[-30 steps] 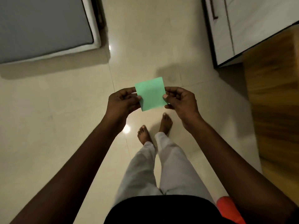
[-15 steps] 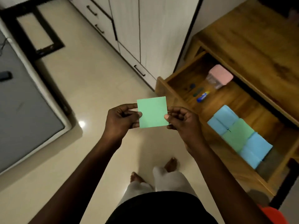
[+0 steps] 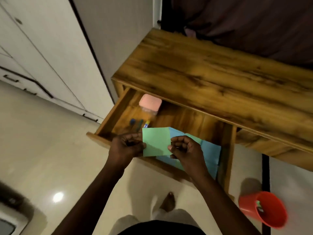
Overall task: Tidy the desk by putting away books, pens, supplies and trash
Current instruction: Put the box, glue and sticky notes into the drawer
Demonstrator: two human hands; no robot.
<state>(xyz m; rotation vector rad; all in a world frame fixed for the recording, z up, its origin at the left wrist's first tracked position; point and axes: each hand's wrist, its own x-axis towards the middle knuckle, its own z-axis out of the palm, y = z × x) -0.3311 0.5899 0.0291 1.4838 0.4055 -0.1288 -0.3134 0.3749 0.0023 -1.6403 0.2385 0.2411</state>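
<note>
A green square of paper (image 3: 156,141) is held between both hands above the front edge of the open wooden drawer (image 3: 108,119). My left hand (image 3: 126,147) pinches its left edge and my right hand (image 3: 187,150) pinches its lower right corner. Inside the drawer lie blue and green paper squares (image 3: 210,150), partly hidden by my right hand. At the drawer's back left stands a pink-lidded box (image 3: 150,103), with a few pens and a glue stick (image 3: 139,123) in front of it.
The wooden desk top (image 3: 211,73) runs above the drawer. A red bin (image 3: 263,209) lies on the floor at the lower right. White cabinet doors (image 3: 42,48) stand to the left. My feet are on the pale tiled floor (image 3: 50,150).
The view has swung from the floor to the desk. Both hands have carried the green paper to the right, over the open drawer. The grip on it is unchanged.
</note>
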